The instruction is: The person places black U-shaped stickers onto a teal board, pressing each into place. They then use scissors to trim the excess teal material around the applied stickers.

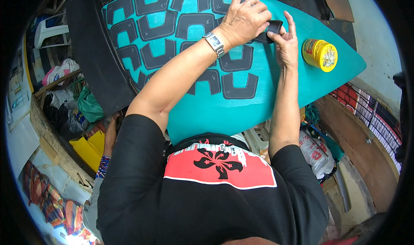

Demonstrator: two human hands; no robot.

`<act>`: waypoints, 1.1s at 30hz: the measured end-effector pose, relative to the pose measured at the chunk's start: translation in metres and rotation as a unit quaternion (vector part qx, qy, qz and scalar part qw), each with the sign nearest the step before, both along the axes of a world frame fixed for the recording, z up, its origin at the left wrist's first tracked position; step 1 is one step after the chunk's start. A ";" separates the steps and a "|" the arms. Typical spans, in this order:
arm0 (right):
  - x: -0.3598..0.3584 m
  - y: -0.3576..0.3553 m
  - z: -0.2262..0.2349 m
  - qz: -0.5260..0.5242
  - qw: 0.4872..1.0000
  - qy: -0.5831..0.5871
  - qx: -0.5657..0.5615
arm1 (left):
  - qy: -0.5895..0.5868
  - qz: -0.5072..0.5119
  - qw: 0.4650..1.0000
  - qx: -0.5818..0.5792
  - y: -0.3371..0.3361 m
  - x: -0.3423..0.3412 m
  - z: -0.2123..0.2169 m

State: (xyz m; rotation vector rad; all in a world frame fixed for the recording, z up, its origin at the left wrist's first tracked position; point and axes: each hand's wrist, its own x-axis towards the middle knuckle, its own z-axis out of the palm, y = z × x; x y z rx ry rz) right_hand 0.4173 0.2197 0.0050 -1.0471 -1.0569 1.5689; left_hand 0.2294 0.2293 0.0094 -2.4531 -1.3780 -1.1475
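Closest in, a black shirt with a red panel (217,169) fills the lower view, and both forearms run up from it onto the teal sheet (276,102) laid flat over the counter, presumably so pieces can be pressed down on it. On that sheet, rows of dark U-shaped pieces (239,87) sit packed close, nested to waste little of the teal. Further up the sheet, the left hand (246,18), wristwatch (214,43) on its wrist, is curled knuckles-up, fingers closed down on a black piece (271,30), seemingly pinning it. The right hand (285,42) meets it from the other side, fingers nearly straight and pinching that same piece's edge. Just right of the hands, a yellow tub (320,54) stands lid off on the sheet, likely kept within easy reach.
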 end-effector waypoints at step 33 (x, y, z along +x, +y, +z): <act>0.000 0.033 -0.022 -0.191 0.967 -0.145 0.091 | -0.245 0.058 0.918 -0.306 -0.013 0.001 -0.011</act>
